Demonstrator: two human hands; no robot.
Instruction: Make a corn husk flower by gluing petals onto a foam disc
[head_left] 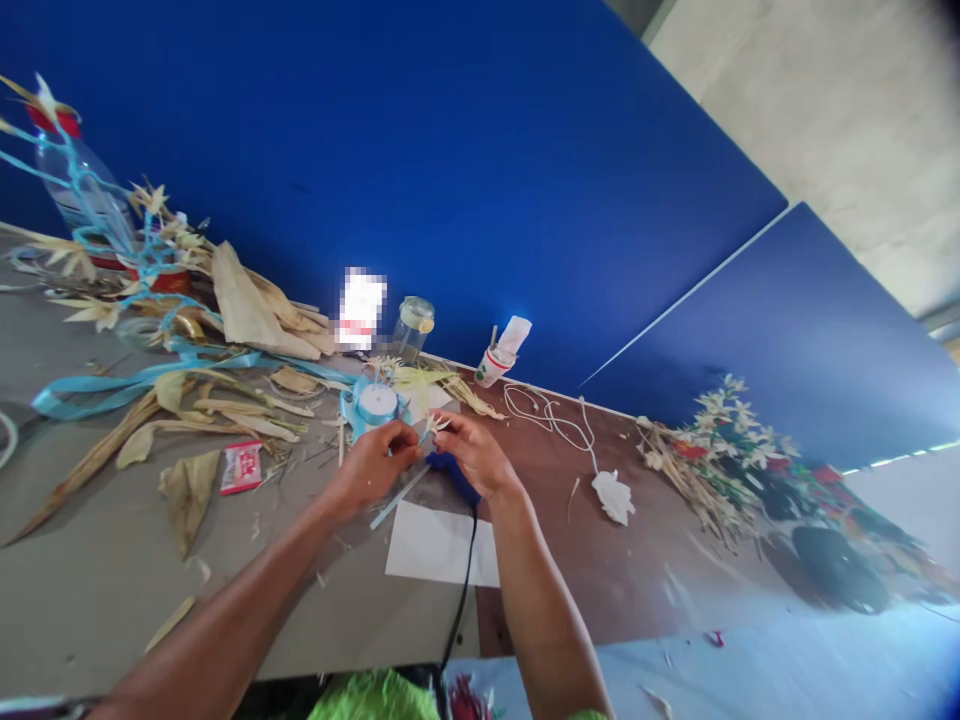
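Pale flower (436, 424) pinched in right fingers (454, 424), left fingers (401, 437) curled just beside, their hold unclear

Matt papery flower (436, 424), glossy plastic packet (241, 467), smooth paper sheet (427, 548), wrinkled dry husk (190, 497)

Spool (377, 402) L of flower (438, 423), husks (189, 492) far L, jar (412, 328) bhd, tissue (613, 497) R

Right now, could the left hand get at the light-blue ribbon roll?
Probably yes: the light-blue ribbon roll sits just beyond the left hand, with nothing visible between them, though that hand looks busy beside the pale flower.
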